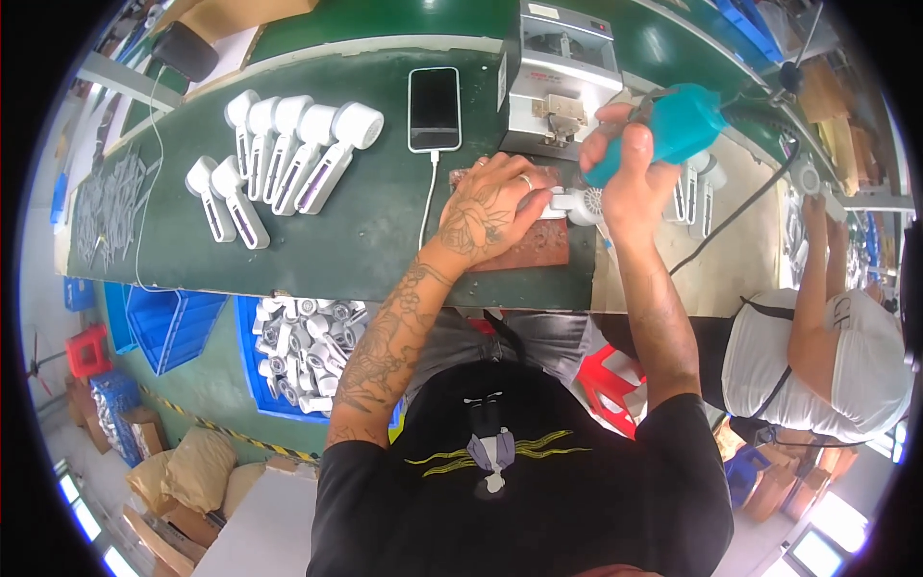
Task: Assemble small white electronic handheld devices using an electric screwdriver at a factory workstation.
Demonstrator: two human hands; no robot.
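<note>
Green workbench (380, 221), frame centre: white round-headed plastic device (584, 206), probably light, stiff, best handle-held; left hand (492, 207) clasps it, right hand (635, 192) grips teal plastic tool (687, 120).

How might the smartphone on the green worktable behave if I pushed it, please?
The smartphone would probably slide rather than roll or tip, since it lies flat. Its slab shape suggests stiffness. The white cable plugged into its near end may drag along or tug.

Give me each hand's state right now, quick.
Left hand: closed, holding a white device.
Right hand: closed around a teal handheld tool.
</note>
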